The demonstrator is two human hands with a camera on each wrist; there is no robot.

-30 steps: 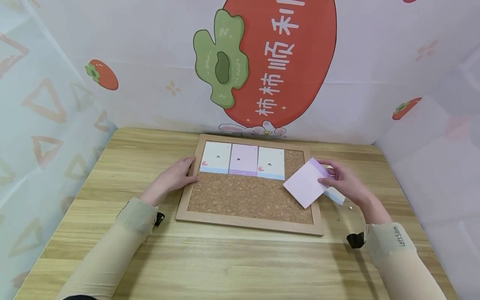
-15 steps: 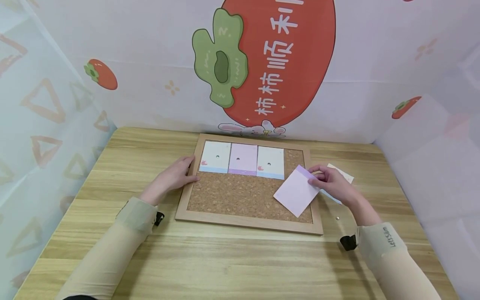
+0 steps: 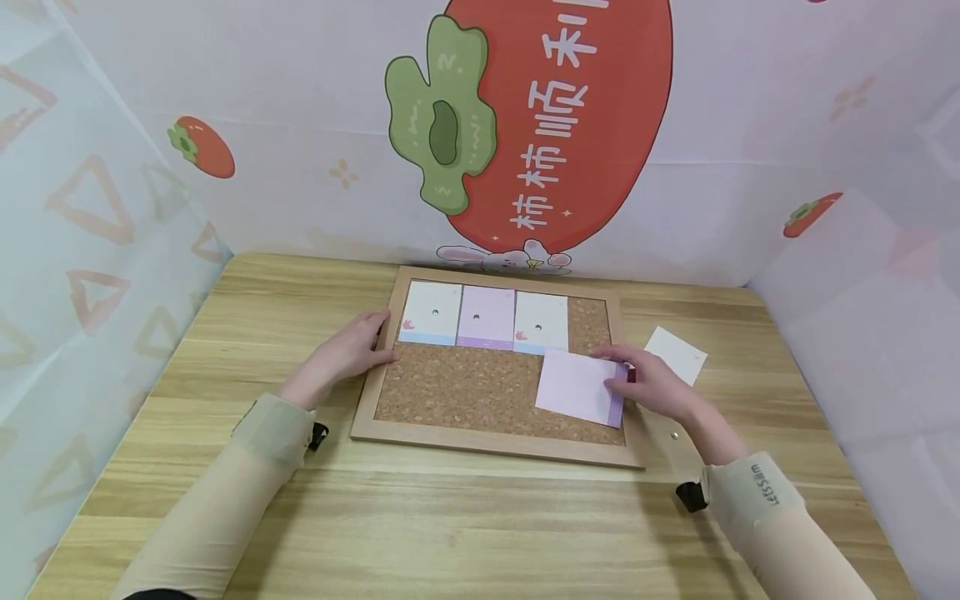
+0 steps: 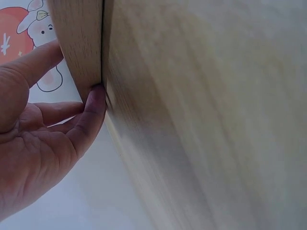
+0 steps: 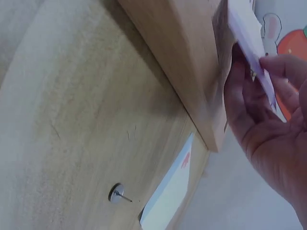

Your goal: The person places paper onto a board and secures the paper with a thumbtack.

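A wood-framed cork board [image 3: 457,392] lies on the table. My left hand [image 3: 341,357] grips its left side; in the left wrist view the thumb lies on the frame [image 4: 81,43] and the fingertips press its outer edge. Over the board's right part, my right hand [image 3: 651,385] pinches a purple paper card [image 3: 573,385] by its darker-banded end, thumb against fingers. The card lies sideways, overlapping a pinned card's lower edge. Along the board's top, a white card [image 3: 420,321], a purple card [image 3: 495,329] and another white card [image 3: 551,312] are each held by a pin.
Right of the board a loose white card [image 3: 677,354] with a blue band lies on the wooden table [image 3: 450,525], partly behind my right hand. A silver thumbtack [image 5: 115,193] lies nearby, point sideways. A printed cloth wall [image 3: 285,192] stands close behind the board.
My right hand has brought the purple card leftward over the board and turned it from a slant to nearly level. More of the loose white card shows. My left hand stays put.
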